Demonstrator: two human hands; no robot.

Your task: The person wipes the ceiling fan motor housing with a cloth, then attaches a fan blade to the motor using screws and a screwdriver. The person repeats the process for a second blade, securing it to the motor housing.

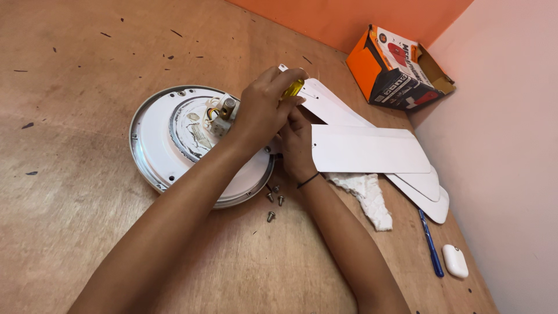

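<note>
Yellow-handled screwdriver (292, 89) gripped in left hand (264, 107), right hand (296, 139) beneath grasping white fan blade (366, 148), beside motor (192, 139)

The left hand (264, 107) covers most of the yellow-handled screwdriver (293, 88), tip totally hidden. Can't see where the fan blade (366, 148) meets the motor housing (168, 145), at its 3 o'clock.

Bare forearms, thin black band (308, 181) on right wrist
</note>
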